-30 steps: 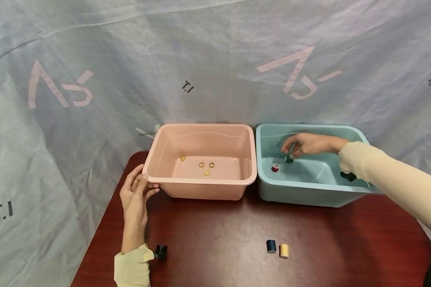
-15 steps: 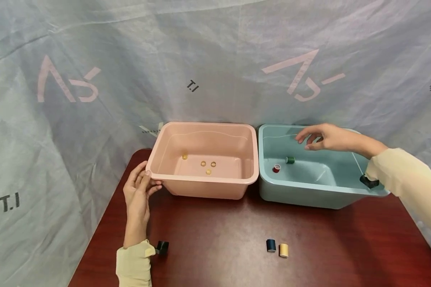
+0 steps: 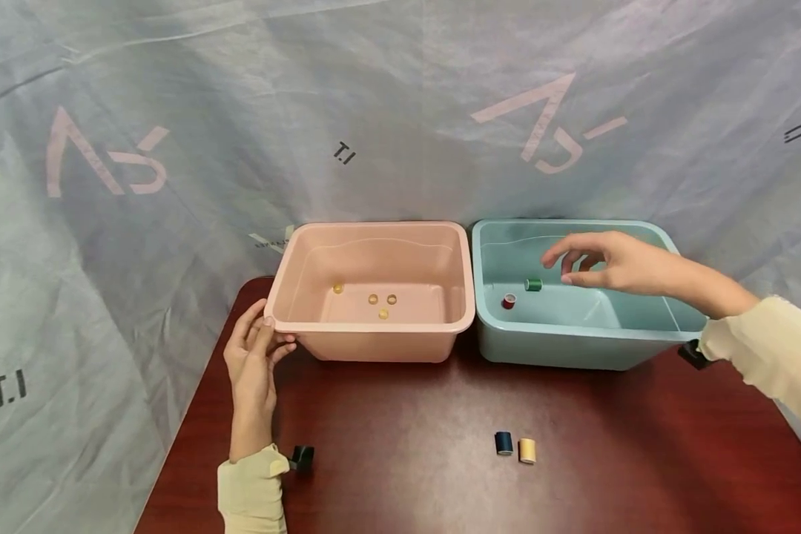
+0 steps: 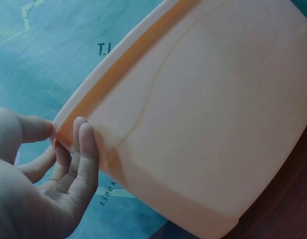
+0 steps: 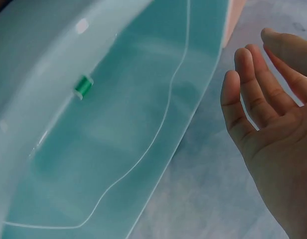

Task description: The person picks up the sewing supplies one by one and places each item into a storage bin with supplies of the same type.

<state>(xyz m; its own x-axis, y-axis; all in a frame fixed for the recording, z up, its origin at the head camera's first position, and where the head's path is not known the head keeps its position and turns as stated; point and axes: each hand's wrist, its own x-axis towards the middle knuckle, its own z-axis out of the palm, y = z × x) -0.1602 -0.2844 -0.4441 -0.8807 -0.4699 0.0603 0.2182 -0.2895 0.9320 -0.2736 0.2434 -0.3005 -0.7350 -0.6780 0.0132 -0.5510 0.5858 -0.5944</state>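
Note:
At the near left corner of the pink tub (image 3: 374,328), my left hand (image 3: 252,363) pinches the rim; the left wrist view shows thumb and fingers (image 4: 87,154) on either side of the lip. Over the blue tub (image 3: 574,332), my right hand (image 3: 614,261) hovers with loosely bent fingers and nothing between them. A green thread spool (image 3: 533,285) lies on its side in that tub, also the green spool (image 5: 83,87) of the right wrist view. Close by it is a red spool (image 3: 509,301). Several small yellowish rings (image 3: 383,314) lie in the pink tub.
On the dark red table (image 3: 400,445), nearer me, a navy thread spool (image 3: 503,443) and a yellow spool (image 3: 527,451) stand side by side. A grey printed sheet (image 3: 400,111) hangs behind the tubs, which stand next to each other.
My right hand has let go of the green spool inside the blue tub and moved up and to the right. The left hand stays on the pink tub's corner.

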